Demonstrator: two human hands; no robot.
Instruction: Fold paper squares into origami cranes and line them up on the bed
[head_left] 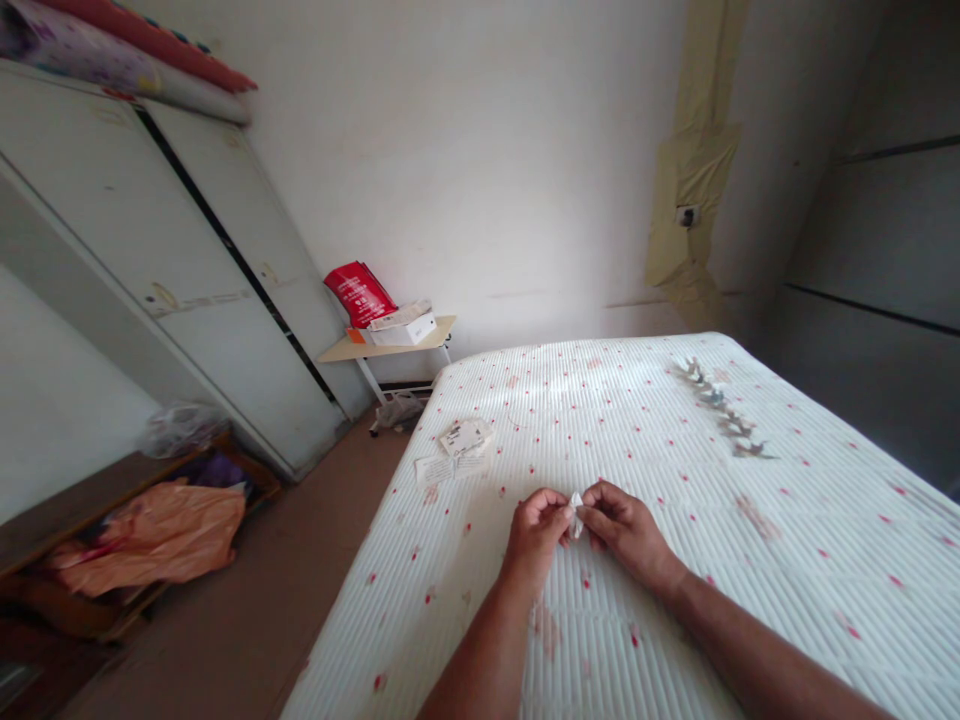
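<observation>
Between my two hands is a small piece of folded white paper (576, 515), pinched from both sides just above the bed. My left hand (537, 530) grips its left edge with thumb and fingertips. The opposite edge is held by my right hand (624, 528), thumb against curled fingers. Part of the paper is hidden behind the fingertips, so its full shape cannot be made out. Farther off to the left lie flat printed paper pieces (465, 438) on the bedcover. On the right, a row of several small folded paper figures (718, 402) runs along the bed.
The ribbed white bedcover (555, 420) with red dots spreads beneath my hands. Beyond its far left corner stands a small table (442, 332) carrying a white box (405, 330) and a red bag (358, 292). A grey cabinet (202, 250) and an orange bag (157, 535) are at left.
</observation>
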